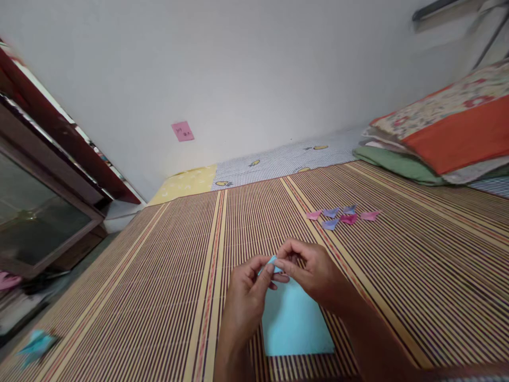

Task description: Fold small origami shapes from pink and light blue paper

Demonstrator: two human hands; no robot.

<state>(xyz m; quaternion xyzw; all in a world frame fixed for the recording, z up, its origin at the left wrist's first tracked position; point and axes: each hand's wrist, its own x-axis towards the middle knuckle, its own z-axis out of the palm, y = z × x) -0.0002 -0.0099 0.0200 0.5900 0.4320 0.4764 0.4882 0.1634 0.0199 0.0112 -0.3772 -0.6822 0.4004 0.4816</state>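
A small piece of folded light-blue paper [274,261] is pinched between the fingertips of both hands, mostly covered by them. My left hand [251,284] grips its left side with thumb and fingers. On the other side, my right hand [308,265] has its thumb and fingers closed on the same piece. Below the hands, a larger light-blue sheet [296,321] lies flat on the striped mat [178,265]; its upper edge is hidden behind the fingers.
Several small folded paper shapes, pink [349,218] and purple [330,224], sit beyond the right hand. A crumpled blue paper [37,345] lies far left. Folded bedding [465,127] is at right, against the wall. A pink note [183,131] is on the wall.
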